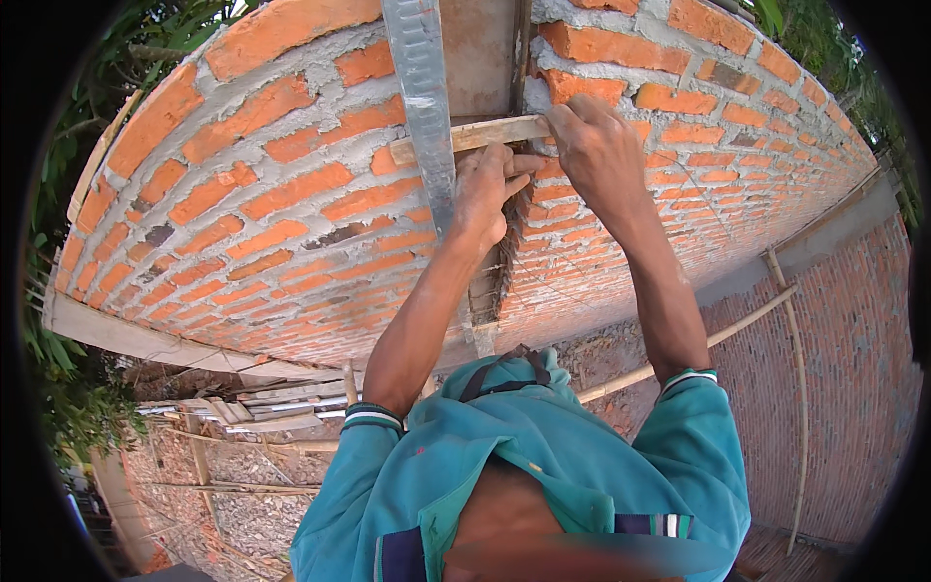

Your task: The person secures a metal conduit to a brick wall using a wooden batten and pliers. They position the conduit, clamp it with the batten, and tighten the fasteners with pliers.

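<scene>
A short wooden batten [469,133] crosses a vertical grey metal strip [417,78] in the gap between two brick wall sections. My right hand [598,150] is closed around the batten's right end, against the brick. My left hand [482,194] is just below the batten beside the metal strip, fingers curled against its lower edge; what they hold is hidden. A dark, rough vertical strip [507,276] runs down the gap beneath my hands.
Brick wall [233,204] with rough mortar spreads to both sides. Bamboo poles [727,330] stand and cross below at the right, near another brick wall [844,388]. Boards and rails [252,412] lie over rubble at lower left. Foliage hangs at both edges.
</scene>
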{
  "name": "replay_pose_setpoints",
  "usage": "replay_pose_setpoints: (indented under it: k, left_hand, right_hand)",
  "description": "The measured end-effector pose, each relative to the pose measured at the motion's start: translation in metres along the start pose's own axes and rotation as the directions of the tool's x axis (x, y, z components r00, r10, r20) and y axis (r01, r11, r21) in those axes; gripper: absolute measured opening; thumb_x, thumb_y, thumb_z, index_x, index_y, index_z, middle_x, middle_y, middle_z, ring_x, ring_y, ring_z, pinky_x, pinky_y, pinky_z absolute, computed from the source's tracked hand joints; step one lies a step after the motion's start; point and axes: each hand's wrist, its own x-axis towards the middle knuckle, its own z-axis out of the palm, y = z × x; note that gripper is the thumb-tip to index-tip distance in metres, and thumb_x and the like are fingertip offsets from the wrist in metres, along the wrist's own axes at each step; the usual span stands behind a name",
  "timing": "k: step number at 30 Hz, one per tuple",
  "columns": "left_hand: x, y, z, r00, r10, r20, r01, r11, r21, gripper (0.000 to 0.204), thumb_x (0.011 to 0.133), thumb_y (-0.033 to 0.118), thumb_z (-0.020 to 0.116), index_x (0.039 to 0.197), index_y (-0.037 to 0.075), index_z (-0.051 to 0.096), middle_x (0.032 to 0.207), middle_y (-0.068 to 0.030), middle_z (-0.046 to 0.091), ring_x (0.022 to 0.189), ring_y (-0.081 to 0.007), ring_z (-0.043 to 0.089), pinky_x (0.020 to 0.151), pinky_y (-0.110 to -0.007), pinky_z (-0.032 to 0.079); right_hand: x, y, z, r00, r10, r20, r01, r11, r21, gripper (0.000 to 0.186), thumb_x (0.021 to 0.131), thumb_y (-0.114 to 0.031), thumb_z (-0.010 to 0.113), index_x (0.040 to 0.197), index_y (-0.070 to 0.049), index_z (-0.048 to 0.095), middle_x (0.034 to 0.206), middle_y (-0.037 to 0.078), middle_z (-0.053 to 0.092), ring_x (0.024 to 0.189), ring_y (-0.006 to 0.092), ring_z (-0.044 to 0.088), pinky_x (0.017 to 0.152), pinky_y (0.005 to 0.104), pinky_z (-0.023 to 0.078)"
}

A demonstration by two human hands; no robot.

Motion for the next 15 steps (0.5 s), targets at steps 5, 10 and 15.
replay_pose_setpoints:
  k: [5,10,15]
  left_hand:
    - [-0.007,0.002,0.01,0.985,-0.164,0.051,0.167,0.984,-0.057,0.025,0.107,0.023,0.043,0.105,0.003,0.058,0.105,-0.0114,0.064,0.104,-0.0251,0.064,0.097,-0.047,0.055]
    - [-0.006,0.006,0.024,0.986,-0.141,0.087,0.15,0.984,-0.097,0.028,0.107,0.023,0.046,0.113,0.0,0.06,0.11,-0.0105,0.064,0.095,-0.0216,0.062,0.085,-0.04,0.056]
    - [-0.007,0.01,0.025,0.99,-0.106,0.096,0.114,0.99,-0.08,0.032,0.106,0.025,0.05,0.121,0.0,0.063,0.112,-0.0095,0.066,0.098,-0.0199,0.064,0.086,-0.039,0.054]
  right_hand:
    - [-0.005,-0.004,0.004,0.996,-0.023,-0.086,0.022,1.0,-0.02,0.008,0.08,-0.008,0.067,0.087,-0.007,0.064,0.084,0.007,0.057,0.079,0.0268,0.065,0.063,0.0406,0.055]
    - [-0.013,-0.012,0.009,0.991,0.002,-0.131,-0.003,1.0,-0.01,0.012,0.079,-0.01,0.067,0.09,-0.008,0.062,0.086,0.007,0.057,0.079,0.0254,0.065,0.061,0.039,0.055]
    - [-0.02,-0.013,0.018,0.983,-0.005,-0.184,0.0,1.0,-0.029,0.015,0.078,-0.011,0.068,0.092,-0.009,0.063,0.086,0.005,0.058,0.078,0.0235,0.065,0.06,0.0373,0.055]
